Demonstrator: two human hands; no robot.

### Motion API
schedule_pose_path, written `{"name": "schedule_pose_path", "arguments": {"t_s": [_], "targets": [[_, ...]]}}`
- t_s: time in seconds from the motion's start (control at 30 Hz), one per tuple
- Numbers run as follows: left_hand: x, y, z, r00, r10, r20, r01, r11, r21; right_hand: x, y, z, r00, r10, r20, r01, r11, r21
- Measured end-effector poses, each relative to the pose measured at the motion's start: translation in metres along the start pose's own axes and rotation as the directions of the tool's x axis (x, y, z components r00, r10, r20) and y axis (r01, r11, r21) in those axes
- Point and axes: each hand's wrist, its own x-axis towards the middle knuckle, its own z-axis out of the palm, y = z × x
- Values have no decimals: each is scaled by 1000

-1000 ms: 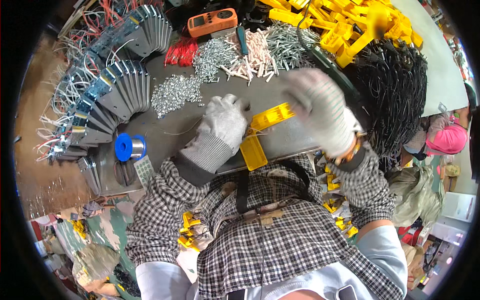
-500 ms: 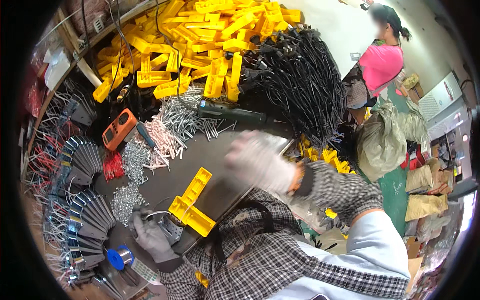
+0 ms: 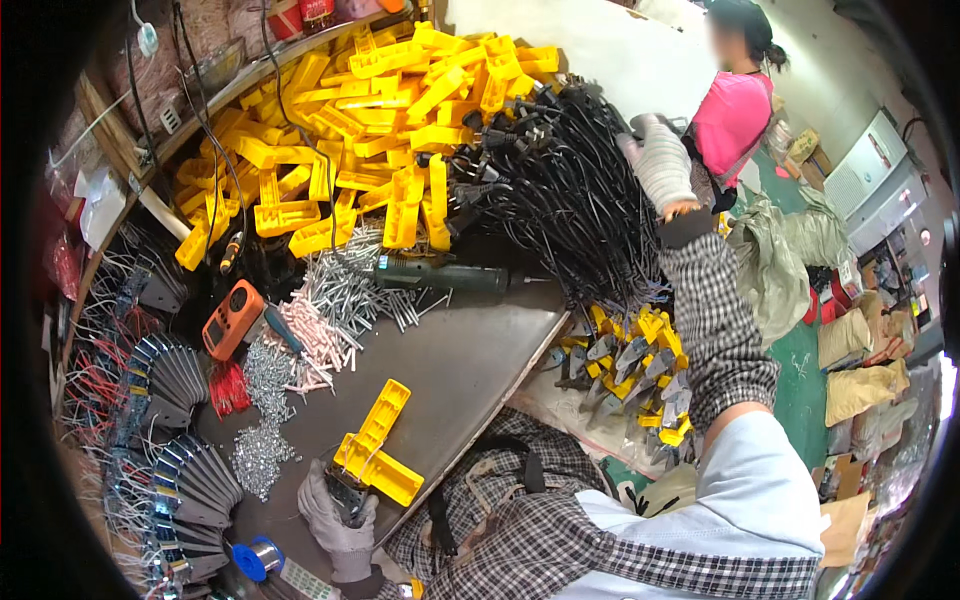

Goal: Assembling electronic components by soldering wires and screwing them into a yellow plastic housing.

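Observation:
My left hand (image 3: pixel 340 518), in a grey glove, is closed around a small dark grey part (image 3: pixel 347 490) at the near side of the bench. Its fingers hide much of that part. Against it lies an L-shaped yellow plastic housing (image 3: pixel 385 475), one arm pointing away from me. My right hand (image 3: pixel 660 168), in a pale glove, is stretched out to the far right with thumb and fingers apart. It is at the right edge of a heap of black power cords with plugs (image 3: pixel 580 190), and nothing shows in its grasp.
Yellow housings (image 3: pixel 400 90) are piled at the back. A power screwdriver (image 3: pixel 450 275) lies before them, beside screws (image 3: pixel 350 285), pink-white pieces (image 3: pixel 322 345) and an orange meter (image 3: pixel 232 320). Black wired parts (image 3: pixel 195 480) line the left; a solder spool (image 3: pixel 258 558) sits nearby. Another person (image 3: pixel 735 110) is far right.
My right hand has swung from above the bench out to the far right by the cords. My left hand has closed around the grey part, beside the yellow housing.

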Motion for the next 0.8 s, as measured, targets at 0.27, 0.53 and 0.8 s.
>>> {"name": "schedule_pose_path", "arguments": {"t_s": [0.27,0.53,0.8], "targets": [[21,-3,-1,995,63,74,-64,998,-1,47,30,27,980,-68,186,52,994,93],[22,0,-1,993,83,86,-81,996,-24,67,33,20,883,-48,466,-301,703,644],[23,5,-5,990,76,120,-72,997,-33,80,40,9,743,-62,667,-421,731,537]]}}
